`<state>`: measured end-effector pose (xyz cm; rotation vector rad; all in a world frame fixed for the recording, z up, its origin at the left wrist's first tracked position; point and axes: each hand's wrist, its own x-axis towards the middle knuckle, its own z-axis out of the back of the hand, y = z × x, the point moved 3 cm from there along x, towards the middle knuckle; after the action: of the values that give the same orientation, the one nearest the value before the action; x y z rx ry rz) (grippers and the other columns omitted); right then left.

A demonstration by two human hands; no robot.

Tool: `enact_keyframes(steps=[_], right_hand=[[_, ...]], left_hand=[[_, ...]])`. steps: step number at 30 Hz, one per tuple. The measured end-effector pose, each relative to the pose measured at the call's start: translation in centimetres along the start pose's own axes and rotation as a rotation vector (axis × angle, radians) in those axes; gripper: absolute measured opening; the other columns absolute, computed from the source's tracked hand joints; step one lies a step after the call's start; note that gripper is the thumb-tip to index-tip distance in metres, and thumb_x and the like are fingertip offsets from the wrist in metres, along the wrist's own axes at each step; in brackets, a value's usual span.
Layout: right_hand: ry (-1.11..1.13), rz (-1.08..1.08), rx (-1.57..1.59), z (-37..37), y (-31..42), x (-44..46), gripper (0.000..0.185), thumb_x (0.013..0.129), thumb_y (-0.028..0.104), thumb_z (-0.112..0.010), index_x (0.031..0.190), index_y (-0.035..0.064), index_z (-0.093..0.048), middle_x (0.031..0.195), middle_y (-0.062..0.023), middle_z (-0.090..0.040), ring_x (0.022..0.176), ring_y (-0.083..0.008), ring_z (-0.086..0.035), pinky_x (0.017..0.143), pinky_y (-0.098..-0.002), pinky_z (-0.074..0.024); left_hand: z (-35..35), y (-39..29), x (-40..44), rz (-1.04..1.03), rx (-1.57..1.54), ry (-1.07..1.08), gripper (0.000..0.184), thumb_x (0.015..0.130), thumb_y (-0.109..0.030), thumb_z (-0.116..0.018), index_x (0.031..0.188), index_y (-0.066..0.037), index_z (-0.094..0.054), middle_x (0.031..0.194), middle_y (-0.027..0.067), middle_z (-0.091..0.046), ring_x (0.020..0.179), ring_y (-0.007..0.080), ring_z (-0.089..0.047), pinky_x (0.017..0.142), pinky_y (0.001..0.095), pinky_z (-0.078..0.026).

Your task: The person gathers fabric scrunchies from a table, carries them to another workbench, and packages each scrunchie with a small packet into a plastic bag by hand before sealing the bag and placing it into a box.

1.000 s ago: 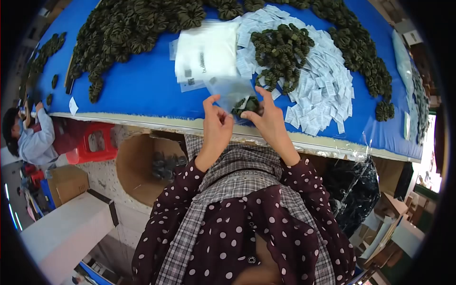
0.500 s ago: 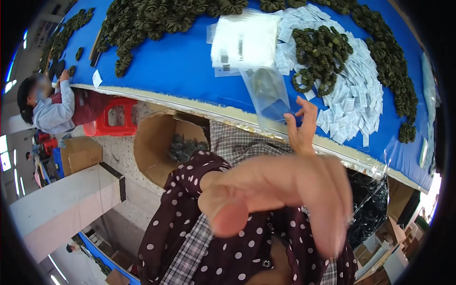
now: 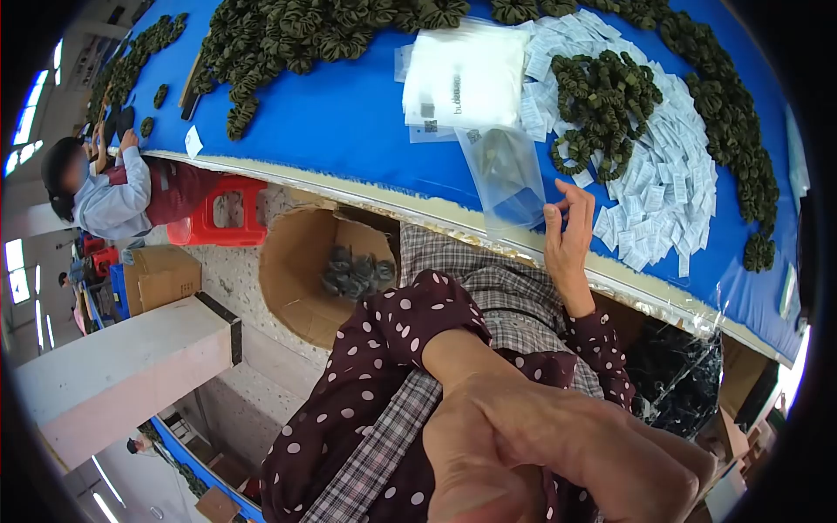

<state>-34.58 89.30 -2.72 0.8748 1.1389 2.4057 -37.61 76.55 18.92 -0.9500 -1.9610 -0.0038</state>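
My left hand (image 3: 567, 427) is large and close to the camera at the bottom. Its thumb and bent fingers are apart with nothing visible between them; the fingertips run out of view. At the table edge, my right hand (image 3: 571, 240) is open, fingers slightly curled and empty. Just left of its thumb lies a clear plastic bag (image 3: 514, 196) with a dark green scrunchie (image 3: 501, 157) inside, overhanging the edge. Behind it sits a stack of printed white bags (image 3: 471, 74). Green scrunchies (image 3: 606, 96) are heaped on many small white labels (image 3: 667, 183).
More scrunchies (image 3: 288, 30) are piled along the blue table (image 3: 323, 131). Below the edge stands an open cardboard box (image 3: 292, 270) with dark packets inside. A co-worker (image 3: 113, 192) sits on a red stool (image 3: 218, 218) at the left. A pale beam (image 3: 131, 375) is lower left.
My left hand has come lower and nearer the camera. My right hand has drawn slightly away from the clear bag. The whole view has shifted a little.
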Motion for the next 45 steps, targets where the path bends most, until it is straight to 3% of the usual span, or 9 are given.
enact_keyframes(steps=[7, 12, 15, 17, 19, 22, 28, 32, 45], right_hand=[[-0.083, 0.019, 0.018, 1.1, 0.3, 0.8, 0.021, 0.100, 0.007, -0.060, 0.119, -0.0012, -0.064, 0.115, -0.0134, -0.059, 0.089, -0.0220, -0.053, 0.082, -0.0325, -0.0477], [0.089, 0.075, 0.202, 1.4, 3.6, 7.2, 0.031, 0.104, 0.015, -0.053, 0.129, -0.0002, -0.063, 0.130, -0.0144, -0.063, 0.113, -0.0280, -0.060, 0.100, -0.0382, -0.0462], [0.245, 0.246, 0.066, -1.4, 4.8, 9.7, 0.047, 0.107, 0.030, -0.049, 0.146, 0.0041, -0.053, 0.155, -0.0159, -0.048, 0.143, -0.0331, -0.044, 0.118, -0.0448, -0.0327], [0.360, 0.339, -0.280, -3.6, 4.9, 8.5, 0.051, 0.105, 0.033, -0.050, 0.149, 0.0074, -0.051, 0.159, -0.0167, -0.044, 0.149, -0.0344, -0.037, 0.122, -0.0502, -0.0251], [0.356, 0.363, -0.307, -4.7, 4.2, 7.2, 0.050, 0.104, 0.032, -0.052, 0.148, 0.0083, -0.053, 0.157, -0.0153, -0.046, 0.147, -0.0337, -0.039, 0.121, -0.0489, -0.0247], [0.372, 0.437, -0.363, -5.5, 4.0, 4.9, 0.047, 0.100, 0.028, -0.057, 0.143, 0.0112, -0.059, 0.152, -0.0112, -0.054, 0.142, -0.0315, -0.045, 0.120, -0.0451, -0.0237], [0.112, 0.371, -0.235, 0.3, 6.5, 5.0, 0.033, 0.091, 0.020, -0.069, 0.123, 0.0118, -0.070, 0.124, -0.0035, -0.068, 0.121, -0.0236, -0.054, 0.103, -0.0436, -0.0314], [0.159, 0.292, -0.194, -0.6, 5.3, 0.6, 0.016, 0.084, 0.012, -0.074, 0.099, 0.0128, -0.073, 0.096, 0.0037, -0.063, 0.099, -0.0189, -0.050, 0.090, -0.0398, -0.0290], [0.100, 0.352, -0.203, -3.6, 5.3, -2.7, 0.017, 0.078, 0.006, -0.077, 0.092, 0.0136, -0.071, 0.089, 0.0031, -0.060, 0.095, -0.0201, -0.050, 0.091, -0.0391, -0.0308]], left_hand=[[0.3, 0.0, 0.0, 0.006, 0.086, 0.027, 0.026, 0.095, -0.021, -0.068, 0.112, -0.004, -0.059, 0.106, 0.0092, -0.057, 0.093, 0.0201, -0.053, 0.086, 0.0323, -0.045], [2.3, -2.1, -0.8, 0.031, 0.587, -0.068, 0.024, 0.094, -0.021, -0.068, 0.109, -0.004, -0.060, 0.105, 0.0085, -0.057, 0.095, 0.0202, -0.052, 0.088, 0.0323, -0.044], [6.1, -1.5, -5.6, 0.195, 0.949, -0.706, 0.023, 0.094, -0.016, -0.064, 0.113, -0.003, -0.058, 0.108, 0.0083, -0.057, 0.097, 0.0177, -0.051, 0.087, 0.0288, -0.043], [10.3, -1.4, -11.3, 0.373, 1.006, -1.102, 0.035, 0.096, -0.009, -0.061, 0.128, -0.001, -0.048, 0.117, 0.0076, -0.050, 0.107, 0.0145, -0.048, 0.093, 0.0272, -0.042], [13.3, -1.2, -15.9, 0.468, 0.832, -1.366, 0.032, 0.100, -0.010, -0.056, 0.129, 0.001, -0.051, 0.119, 0.0093, -0.053, 0.101, 0.0141, -0.051, 0.088, 0.0253, -0.044], [14.9, -1.0, -18.2, 0.503, 0.761, -1.430, 0.036, 0.100, -0.012, -0.061, 0.131, 0.002, -0.051, 0.113, 0.0110, -0.058, 0.099, 0.0152, -0.058, 0.088, 0.0280, -0.050], [15.7, -1.8, -17.6, 0.694, 0.908, -1.335, 0.029, 0.099, -0.010, -0.062, 0.123, 0.005, -0.057, 0.102, 0.0121, -0.065, 0.086, 0.0164, -0.065, 0.080, 0.0279, -0.056], [15.7, -1.6, -17.9, 0.790, 0.777, -1.308, 0.019, 0.098, -0.009, -0.063, 0.111, 0.005, -0.064, 0.092, 0.0121, -0.069, 0.077, 0.0169, -0.067, 0.074, 0.0271, -0.058], [13.8, -0.4, -18.3, 0.676, 0.685, -1.404, 0.011, 0.094, -0.004, -0.067, 0.101, 0.005, -0.068, 0.086, 0.0107, -0.070, 0.073, 0.0147, -0.066, 0.069, 0.0236, -0.058]])
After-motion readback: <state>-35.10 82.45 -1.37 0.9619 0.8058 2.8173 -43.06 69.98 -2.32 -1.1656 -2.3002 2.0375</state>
